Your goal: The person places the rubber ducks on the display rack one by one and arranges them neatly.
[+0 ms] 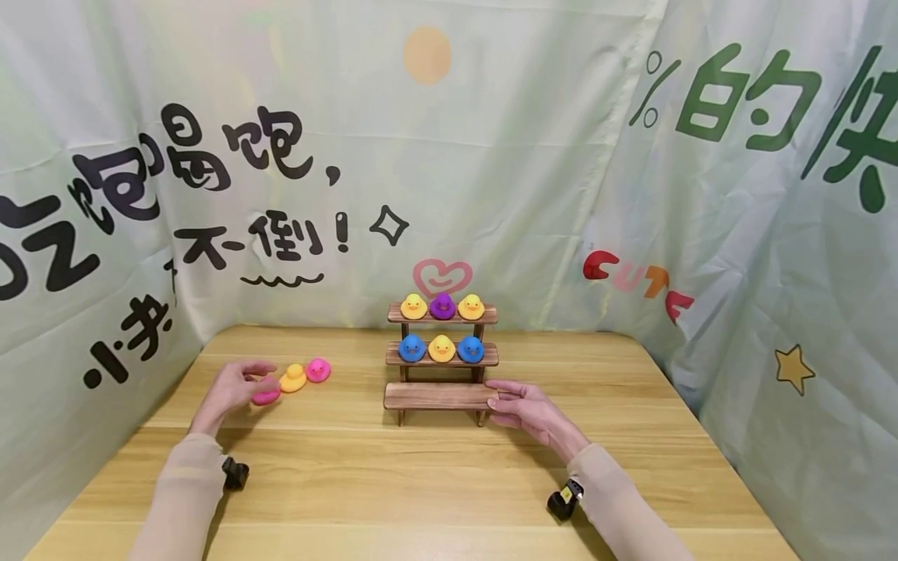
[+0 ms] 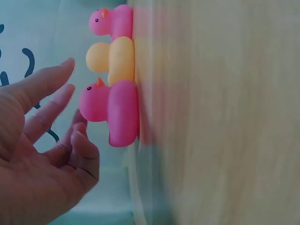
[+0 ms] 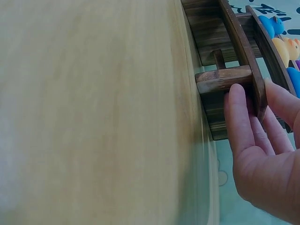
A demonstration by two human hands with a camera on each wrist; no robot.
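On the left of the table, my left hand (image 1: 238, 387) hovers over the nearest pink rubber duck (image 2: 123, 112), its thumb and fingers spread apart around the head. A yellow-orange duck (image 1: 293, 379) and a second pink duck (image 1: 319, 370) stand in line beside it. My right hand (image 1: 529, 411) holds the right end of the lowest step of a three-step wooden shelf (image 1: 435, 396), with the thumb over the board and the fingers beneath it (image 3: 241, 119). No duck stands on that lowest step.
The middle step carries a blue duck (image 1: 411, 348), a yellow duck (image 1: 442, 348) and another blue duck (image 1: 471, 349). On the top step, a purple duck (image 1: 443, 306) sits between two yellow ones. A printed cloth (image 1: 519, 195) hangs behind the wooden table (image 1: 337, 483).
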